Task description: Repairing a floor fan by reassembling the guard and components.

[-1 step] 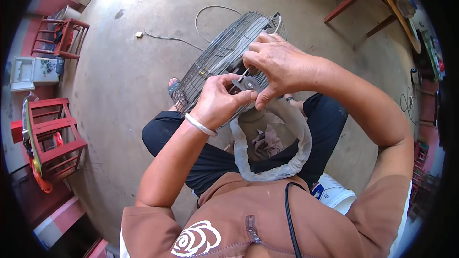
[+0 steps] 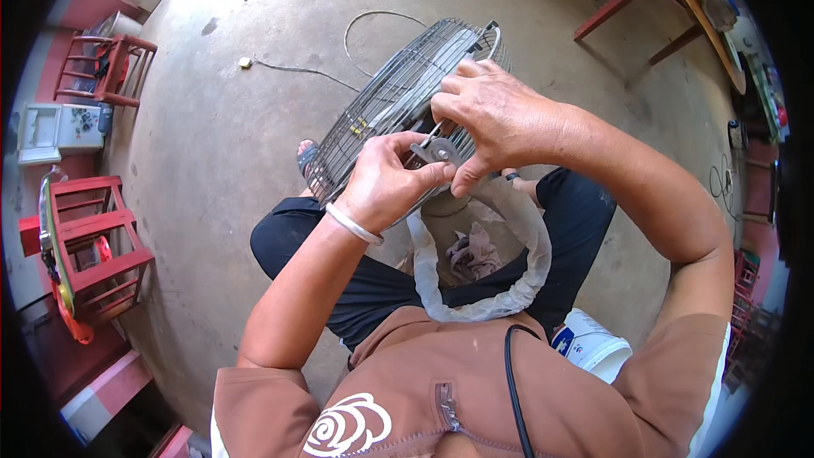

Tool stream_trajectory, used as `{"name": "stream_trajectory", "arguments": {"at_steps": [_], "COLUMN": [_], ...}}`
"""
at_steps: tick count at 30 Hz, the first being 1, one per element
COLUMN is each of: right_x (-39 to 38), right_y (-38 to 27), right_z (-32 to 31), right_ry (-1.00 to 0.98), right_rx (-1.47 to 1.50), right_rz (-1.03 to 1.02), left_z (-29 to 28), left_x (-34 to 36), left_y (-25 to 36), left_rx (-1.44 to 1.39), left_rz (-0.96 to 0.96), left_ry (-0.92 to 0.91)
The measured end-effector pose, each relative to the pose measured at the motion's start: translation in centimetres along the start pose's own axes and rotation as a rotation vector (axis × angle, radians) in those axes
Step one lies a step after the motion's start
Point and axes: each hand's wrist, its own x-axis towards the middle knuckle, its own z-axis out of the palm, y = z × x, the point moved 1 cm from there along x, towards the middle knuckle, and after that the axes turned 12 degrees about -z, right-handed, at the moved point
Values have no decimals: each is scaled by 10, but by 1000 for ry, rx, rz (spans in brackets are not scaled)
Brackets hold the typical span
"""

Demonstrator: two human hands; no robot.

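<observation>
Left grip [image 2: 386,171] pinches disc [image 2: 442,151]; caged fan [image 2: 373,110] slants lengthwise forward-right.

I get a bright view, with white glare washing out the floor [image 2: 220,161] at the upper left and softer light elsewhere. A faint shadow lies beneath the table [image 2: 725,58]. The wire cage [image 2: 370,112] reads fairly crisp; fisheye distortion bends the edges, and the corners go black.
</observation>
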Motion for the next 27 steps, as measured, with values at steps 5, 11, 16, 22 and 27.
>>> {"name": "stream_trajectory", "arguments": {"at_steps": [5, 11, 16, 22, 27], "right_x": [9, 11, 16, 30, 53], "right_y": [25, 34, 20, 15, 14], "right_z": [-4, -1, -6, -3, -5], "right_ry": [-73, -62, -136, -42, -87], "right_rx": [32, 88, 85, 87, 85], "right_rz": [-24, -22, 47, -36, -83], "left_z": [-6, -10, -13, -25, -41], "left_x": [24, 34, 25, 13, 5], "left_y": [2, 6, 1, -4, -18], "left_rx": [-35, 20, -47, 27, 83], "left_rz": [25, 65, 34, 10, -60], "left_ry": [-51, -82, -107, 8, 37]}}
